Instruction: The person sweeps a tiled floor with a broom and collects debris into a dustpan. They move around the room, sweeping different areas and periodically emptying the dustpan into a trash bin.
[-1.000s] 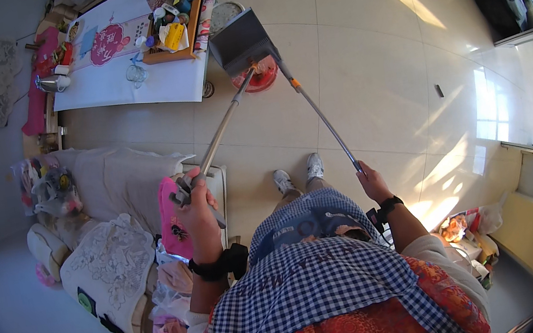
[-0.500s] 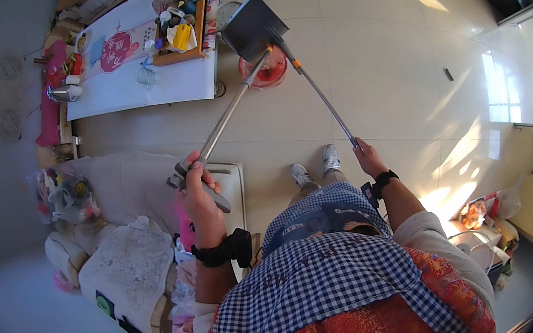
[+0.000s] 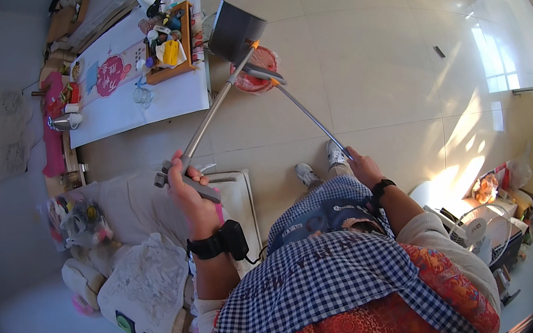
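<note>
My left hand is wrapped round the grey handle of a long-handled dustpan. The dark pan is raised in front of me, beside and partly over a red bucket-like container on the floor. In my right hand is the thin metal pole of a broom, its fingers closed round the upper end. The narrow grey broom head hangs over the container, just below the pan's neck. The broom's bristles cannot be made out, and the pan and broom head hide part of the container.
A white-covered table bearing a wooden tray stands at the far left. A padded sofa with a lace cover is close on my left. To the right are a fan and a small dark object on the tiled floor.
The broom head has come down off the dustpan toward me, over the red container. The dustpan has shifted slightly left. Both hands keep their grips; the whole view has turned a little.
</note>
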The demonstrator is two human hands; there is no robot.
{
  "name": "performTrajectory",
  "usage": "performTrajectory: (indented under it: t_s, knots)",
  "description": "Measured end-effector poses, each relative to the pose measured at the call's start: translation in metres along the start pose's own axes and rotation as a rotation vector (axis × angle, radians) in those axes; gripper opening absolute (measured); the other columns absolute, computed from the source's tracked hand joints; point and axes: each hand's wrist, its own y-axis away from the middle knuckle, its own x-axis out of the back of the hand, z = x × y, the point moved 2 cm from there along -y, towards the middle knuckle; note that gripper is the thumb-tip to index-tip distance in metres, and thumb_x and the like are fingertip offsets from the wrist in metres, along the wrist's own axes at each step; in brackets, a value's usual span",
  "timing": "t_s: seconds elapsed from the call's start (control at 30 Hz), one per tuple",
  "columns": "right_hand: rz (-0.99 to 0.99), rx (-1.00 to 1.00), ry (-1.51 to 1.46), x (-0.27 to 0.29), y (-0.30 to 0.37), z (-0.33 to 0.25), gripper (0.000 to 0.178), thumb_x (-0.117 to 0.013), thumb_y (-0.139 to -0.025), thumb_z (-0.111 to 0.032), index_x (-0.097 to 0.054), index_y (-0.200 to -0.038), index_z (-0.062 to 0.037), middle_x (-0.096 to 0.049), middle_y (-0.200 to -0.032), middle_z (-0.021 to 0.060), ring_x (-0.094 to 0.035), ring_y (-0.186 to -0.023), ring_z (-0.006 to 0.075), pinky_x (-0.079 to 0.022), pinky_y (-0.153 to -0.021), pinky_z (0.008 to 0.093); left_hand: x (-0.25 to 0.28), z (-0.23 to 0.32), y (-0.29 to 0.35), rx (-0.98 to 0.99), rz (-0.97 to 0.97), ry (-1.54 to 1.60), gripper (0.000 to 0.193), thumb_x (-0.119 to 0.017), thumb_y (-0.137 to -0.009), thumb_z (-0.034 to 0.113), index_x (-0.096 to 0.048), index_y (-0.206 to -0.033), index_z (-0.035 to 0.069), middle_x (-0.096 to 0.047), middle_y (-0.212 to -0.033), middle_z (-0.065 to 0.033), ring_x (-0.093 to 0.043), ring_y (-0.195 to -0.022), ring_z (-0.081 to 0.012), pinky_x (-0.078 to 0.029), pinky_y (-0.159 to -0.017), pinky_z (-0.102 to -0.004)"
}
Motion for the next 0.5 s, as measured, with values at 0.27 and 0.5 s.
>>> performTrajectory:
  t_s: [0.27, 0.5]
  knots:
    - [0.012, -0.007, 0.149, 0.02, -0.051, -0.045, 0.032, -0.045, -0.089, -0.023, -0.041, -0.121, -0.0166, -0.062, -0.08, 0.0193, -0.061, -0.079, 0.037, -0.047, -0.067, 0.0465, 0.015, 0.011, -0.002, -0.042, -0.04, -0.03, 0.027, -0.052, -0.087, 0.027, -0.056, -0.107, 0.01, -0.041, -0.061, 0.0033, -0.037, -0.053, -0.0049, -0.03, -0.048, -0.0198]
    - [-0.063, -0.04, 0.203, 0.008, -0.053, -0.046, 0.031, -0.045, -0.09, -0.02, -0.042, -0.121, -0.0151, -0.063, -0.086, 0.0173, -0.061, -0.084, 0.0339, -0.048, -0.07, 0.0435, 0.021, 0.008, -0.005, -0.036, -0.05, -0.034, 0.029, -0.051, -0.088, 0.028, -0.054, -0.109, 0.01, -0.04, -0.062, 0.0028, -0.037, -0.055, -0.0061, -0.033, -0.05, -0.0215]
